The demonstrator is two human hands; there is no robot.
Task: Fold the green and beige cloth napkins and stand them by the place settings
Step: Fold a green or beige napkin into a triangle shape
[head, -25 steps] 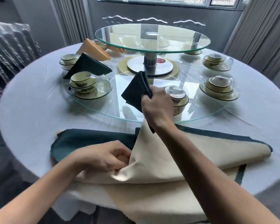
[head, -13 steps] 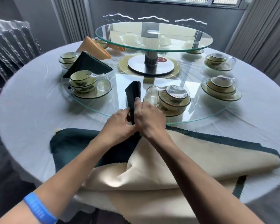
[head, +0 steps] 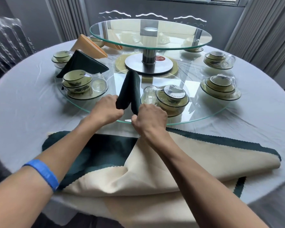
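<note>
The left hand [head: 106, 109], forearm stretched forward with a blue wristband [head: 44, 172], pinches the left lower corner of the dark green folded cloth napkin [head: 130, 92] standing on the round glass turntable [head: 204, 114]. The right hand [head: 150, 119], knuckles up, grips its right corner, beside the stacked green-rimmed bowls [head: 172, 100] on the counter [head: 23, 112].

Head view, down over table [head: 23, 104]

A round table [head: 23, 112] draped in white cloth carries a large glass turntable [head: 204, 116] at its centre. At six o'clock, flat beige napkins [head: 179, 162] and green napkins [head: 105, 150] overlap, hanging past the near edge.
</note>
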